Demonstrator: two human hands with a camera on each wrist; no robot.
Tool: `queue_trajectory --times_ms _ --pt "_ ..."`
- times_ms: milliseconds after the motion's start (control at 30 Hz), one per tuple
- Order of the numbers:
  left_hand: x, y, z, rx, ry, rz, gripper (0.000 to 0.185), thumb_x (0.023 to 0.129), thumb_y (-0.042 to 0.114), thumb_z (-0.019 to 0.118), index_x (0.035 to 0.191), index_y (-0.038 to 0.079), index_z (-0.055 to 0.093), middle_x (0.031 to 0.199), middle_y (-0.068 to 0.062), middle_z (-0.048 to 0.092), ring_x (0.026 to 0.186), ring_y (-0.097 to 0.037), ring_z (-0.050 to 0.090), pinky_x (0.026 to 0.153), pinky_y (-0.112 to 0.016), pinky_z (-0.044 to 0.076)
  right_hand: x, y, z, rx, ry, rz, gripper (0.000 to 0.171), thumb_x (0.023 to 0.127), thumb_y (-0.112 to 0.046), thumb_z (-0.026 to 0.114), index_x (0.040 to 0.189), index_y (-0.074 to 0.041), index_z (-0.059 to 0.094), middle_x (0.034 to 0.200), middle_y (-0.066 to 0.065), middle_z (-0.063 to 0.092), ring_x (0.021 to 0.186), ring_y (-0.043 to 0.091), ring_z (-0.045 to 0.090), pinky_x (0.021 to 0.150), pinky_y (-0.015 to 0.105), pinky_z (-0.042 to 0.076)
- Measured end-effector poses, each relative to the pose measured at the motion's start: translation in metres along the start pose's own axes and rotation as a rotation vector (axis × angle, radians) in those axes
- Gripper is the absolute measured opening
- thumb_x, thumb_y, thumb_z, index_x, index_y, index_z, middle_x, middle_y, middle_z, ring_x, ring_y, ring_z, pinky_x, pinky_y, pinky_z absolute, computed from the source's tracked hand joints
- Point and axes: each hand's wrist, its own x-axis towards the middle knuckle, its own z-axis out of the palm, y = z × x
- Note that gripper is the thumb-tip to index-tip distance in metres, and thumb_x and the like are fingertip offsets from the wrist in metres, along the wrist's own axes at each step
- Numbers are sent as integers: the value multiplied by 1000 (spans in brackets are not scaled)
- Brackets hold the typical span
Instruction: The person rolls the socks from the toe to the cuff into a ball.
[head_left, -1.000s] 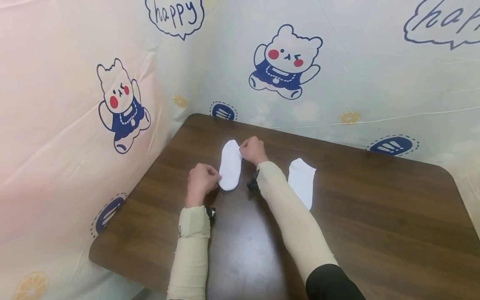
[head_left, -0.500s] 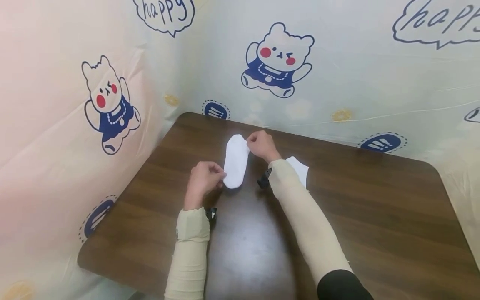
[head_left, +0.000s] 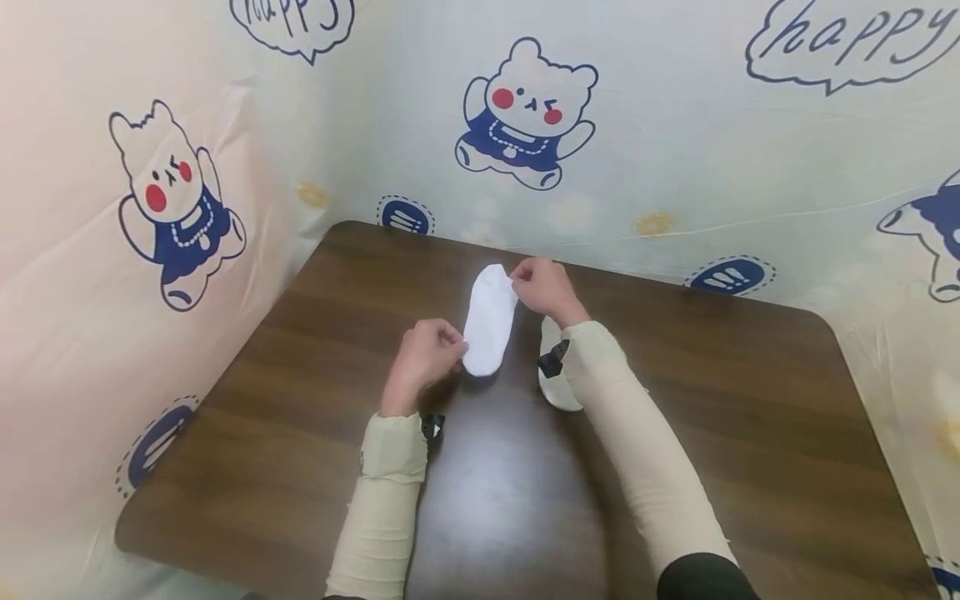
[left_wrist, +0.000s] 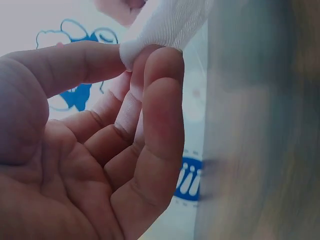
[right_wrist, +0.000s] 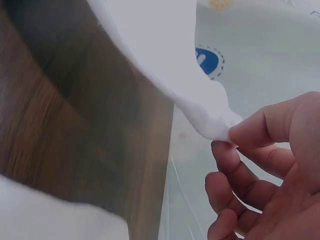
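Note:
A white sock [head_left: 489,323] hangs between both hands above the far part of the table. My left hand [head_left: 425,360] pinches its near left edge between thumb and forefinger; the ribbed knit [left_wrist: 167,22] shows in the left wrist view. At the sock's far right corner my right hand [head_left: 546,287] pinches the fabric, and the right wrist view shows thumb and forefinger meeting on the sock [right_wrist: 200,112]. A second white sock [head_left: 553,375] lies on the table, partly hidden under the right forearm.
The brown wooden table [head_left: 285,433] has rounded corners. A fabric backdrop [head_left: 645,142] with printed bears stands along its left and far edges. Small black cameras, one at each wrist, sit on the inner sides of the sleeves, the right camera [head_left: 553,358] above the second sock.
Both hands have carried the held sock to the right, the right hand slightly farther away. The right forearm now covers a different part of the second sock. The head view has shifted.

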Motion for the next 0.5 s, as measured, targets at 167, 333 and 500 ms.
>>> queue_trajectory --times_ms 167,333,500 --pt "1 9 15 -12 -39 25 11 94 15 71 96 4 69 79 -9 67 70 -25 62 65 -37 50 -11 10 -17 -10 -5 11 21 97 -16 58 110 -4 70 104 11 67 92 28 60 80 43 52" --pt "3 20 31 11 -74 68 10 93 14 71 92 4 70 73 -8 67 66 -23 61 61 -35 48 -20 24 -32 -21 3 19 23 96 -15 58 111 -2 70 106 13 67 92 30 61 81 44 51" --pt "3 34 47 -9 -128 72 8 90 12 74 91 4 70 73 -8 67 65 -24 64 60 -35 50 -28 39 -44 -35 40 56 23 96 -16 58 110 -3 71 108 13 67 95 30 60 81 43 52"
